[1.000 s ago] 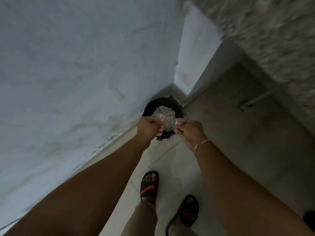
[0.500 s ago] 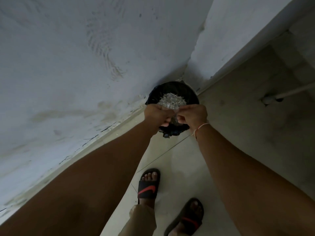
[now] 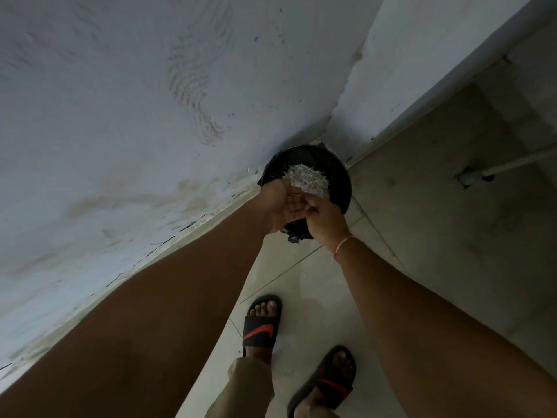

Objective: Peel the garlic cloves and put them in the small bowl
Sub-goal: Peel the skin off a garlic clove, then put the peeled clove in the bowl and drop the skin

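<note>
Garlic skins [image 3: 307, 181], a pale papery heap, lie in a black bin [image 3: 342, 176] that stands on the floor in the corner where two walls meet. No clove or small bowl shows in the head view.

Both hands are held over the near rim of the bin. The left hand [image 3: 281, 208] is turned palm up, its fingers relaxed and spread flat, cupped only slightly; nothing clear sits in the palm. The right hand [image 3: 324, 217] is just beside it, its fingertips bunched together and touching the left palm; whether they pinch a scrap of skin I cannot tell. A thin pink thread [image 3: 342, 245] circles the right wrist.

Below the arms, two feet in black sandals [image 3: 261, 325] with a red mark stand on pale floor tiles [image 3: 304, 285]. The left wall [image 3: 120, 116] is stained and scuffed. At the right, a grey hose [image 3: 512, 164] runs along the floor.
</note>
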